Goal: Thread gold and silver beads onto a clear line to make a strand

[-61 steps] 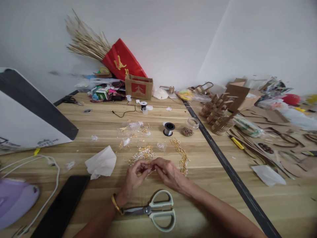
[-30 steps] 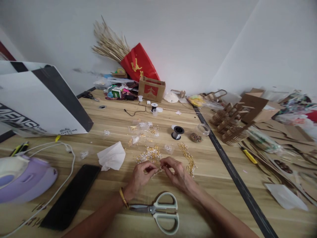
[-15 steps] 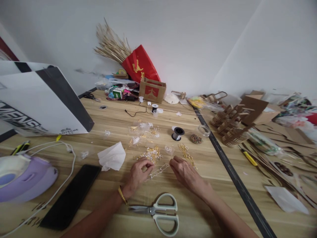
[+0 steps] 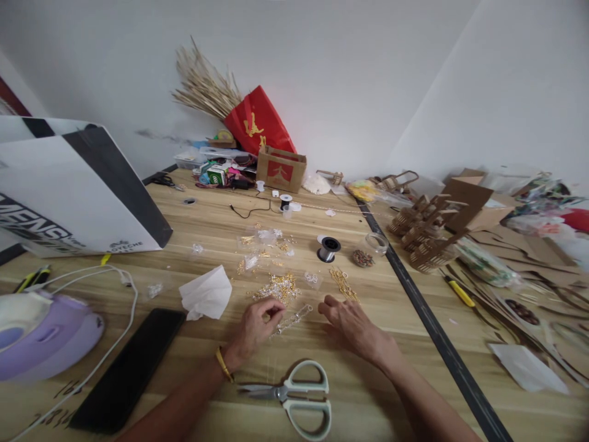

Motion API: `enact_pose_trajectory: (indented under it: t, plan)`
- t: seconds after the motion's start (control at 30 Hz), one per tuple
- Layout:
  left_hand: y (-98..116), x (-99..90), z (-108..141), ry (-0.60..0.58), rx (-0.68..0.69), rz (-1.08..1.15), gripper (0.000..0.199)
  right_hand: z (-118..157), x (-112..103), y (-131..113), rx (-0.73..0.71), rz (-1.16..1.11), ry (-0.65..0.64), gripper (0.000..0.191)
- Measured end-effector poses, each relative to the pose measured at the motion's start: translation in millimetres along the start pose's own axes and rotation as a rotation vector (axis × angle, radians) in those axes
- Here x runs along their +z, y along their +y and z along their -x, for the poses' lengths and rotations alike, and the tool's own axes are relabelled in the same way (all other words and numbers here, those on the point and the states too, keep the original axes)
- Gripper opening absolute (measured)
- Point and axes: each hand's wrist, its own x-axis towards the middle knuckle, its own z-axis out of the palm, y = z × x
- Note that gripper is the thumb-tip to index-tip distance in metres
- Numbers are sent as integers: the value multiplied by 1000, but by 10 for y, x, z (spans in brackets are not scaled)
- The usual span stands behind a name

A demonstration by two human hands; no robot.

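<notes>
My left hand (image 4: 262, 324) is closed in a pinch beside the small pile of gold and silver beads (image 4: 280, 287); what sits between its fingertips is too small to make out. A silver beaded chain (image 4: 294, 318) lies on the table between my hands, its near end close to the left fingers. My right hand (image 4: 352, 325) rests on the table right of the chain, fingers curled, and I cannot make out anything in them. Just beyond it lies a gold chain (image 4: 344, 283). Below both hands are scissors (image 4: 294, 393) with pale handles, blades pointing left.
A wire spool (image 4: 329, 248) and a jar of beads (image 4: 370, 250) stand beyond my right hand. On the left are a crumpled tissue (image 4: 206, 293), a black phone-like slab (image 4: 131, 368) and a purple device (image 4: 50, 337). Small woven baskets (image 4: 423, 236) stand on the right.
My right hand has drawn a little away from the chain's end, to the right, and its fingers look looser. The left hand keeps its pinch, slightly lower.
</notes>
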Motion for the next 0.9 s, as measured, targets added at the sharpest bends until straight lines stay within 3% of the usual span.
enact_pose_trajectory:
  t: [0.07,0.17,0.3,0.47,0.9]
  plan:
    - [67,24,42,-111,26,-41,14,62,-68,-54,-8,-11,-29,22]
    - [159,58,109,-234,88,-105,16,111,-147,-163,4,-118,-32,29]
    - [201,83,147,-312,35,-134,18,49,-59,-300,-139,-509,127,32]
    - [190,83,123,-302,-102,-99,15,-66,172,-327,-170,-605,150,15]
    - [148,56,89,-212,-57,-15,17,-122,232,-253,-131,-687,208,14]
